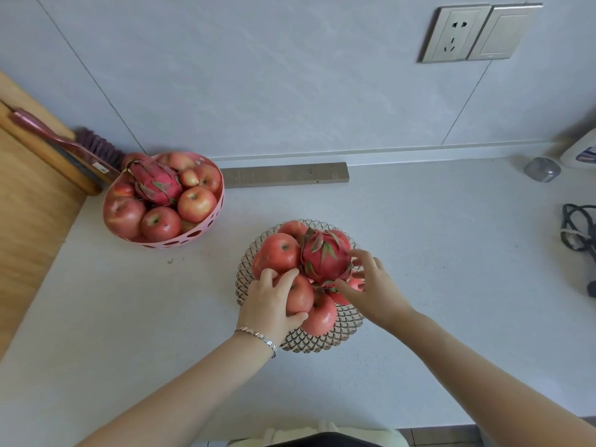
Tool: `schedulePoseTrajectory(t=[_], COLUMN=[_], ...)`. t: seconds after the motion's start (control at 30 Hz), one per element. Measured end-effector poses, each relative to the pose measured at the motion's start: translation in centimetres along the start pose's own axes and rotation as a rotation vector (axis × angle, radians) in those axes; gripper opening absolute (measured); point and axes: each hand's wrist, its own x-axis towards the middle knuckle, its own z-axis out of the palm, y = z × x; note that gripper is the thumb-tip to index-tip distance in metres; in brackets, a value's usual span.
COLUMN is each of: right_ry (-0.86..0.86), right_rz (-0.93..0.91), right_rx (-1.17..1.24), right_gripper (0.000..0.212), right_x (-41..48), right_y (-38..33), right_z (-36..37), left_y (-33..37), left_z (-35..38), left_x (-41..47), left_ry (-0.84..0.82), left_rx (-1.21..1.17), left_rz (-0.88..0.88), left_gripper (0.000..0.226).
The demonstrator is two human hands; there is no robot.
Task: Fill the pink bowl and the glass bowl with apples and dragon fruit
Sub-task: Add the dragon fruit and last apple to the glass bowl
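The glass bowl [325, 341] stands on the white counter in front of me, piled with red apples and one dragon fruit [324, 258] on top. My left hand [269, 306] is wrapped around an apple [301, 296] at the bowl's near left side. My right hand [375, 285] reaches in from the right, thumb and fingers spread around the dragon fruit and touching it. The pink bowl [206, 232] with holes in its wall stands further back left, heaped with apples and a second dragon fruit [158, 183].
A wooden board [29, 214] and a brush [67, 145] lie at the left behind the pink bowl. A grey strip [285, 175] lies along the wall. A black cable [579, 230], a small grey object [542, 170] and a white bottle [582, 150] are at the right edge.
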Motion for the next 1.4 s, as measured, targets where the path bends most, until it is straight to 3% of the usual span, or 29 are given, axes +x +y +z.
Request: schedulePoseTrajectory(t=[0.3,0.47,0.53,0.6,0.7,0.77,0.8,0.9,1.07,1.2,1.4], right_ry=[0.004,0.002,0.049,0.077,-0.047,-0.111,-0.107,-0.087,-0.072,-0.051,-0.035], right_rz=[0.159,0.219,0.280,0.355,0.524,0.593,0.605,0.632,0.647,0.635,0.647], right_rx=[0.080,0.129,0.135,0.119,0.306,0.476,0.517,0.550,0.571,0.593,0.594], right_gripper=[0.061,0.065,0.071,0.079,0.102,0.107,0.104,0.105,0.124,0.116,0.104], right_x=[-1.0,-1.2,-1.0,-0.6,0.2,0.4,0.5,1.3,3.6,7.2,14.0], right_y=[2.0,2.3,2.4,2.6,3.0,3.1,3.2,3.4,2.7,1.0,-1.4], right_z=[1.0,1.6,1.7,1.7,1.8,2.2,2.4,3.0,3.6,3.7,3.7], left_y=[-1.8,-1.5,-1.7,-2.1,-3.6,-4.0,-3.9,-3.7,-6.0,-7.0,-7.6], left_z=[2.2,1.5,1.2,0.6,0.5,0.6,0.8,0.9,1.1,-0.3,-2.2], left_x=[-0.9,-0.8,-0.5,-0.2,0.5,0.8,1.0,1.5,3.8,7.4,12.8], left_ry=[0.272,0.205,0.271,0.284,-0.022,-0.193,-0.220,-0.188,-0.237,-0.181,-0.049], left_rx=[-0.234,-0.209,-0.229,-0.307,-0.637,-0.959,-1.098,-1.273,-1.201,-1.182,-1.138], left_rz=[0.153,0.077,-0.018,-0.237,-0.755,-0.929,-0.952,-0.975,-0.863,-0.837,-0.785], left_gripper=[0.072,0.075,0.090,0.109,0.131,0.128,0.116,0.092,0.112,0.129,0.126])
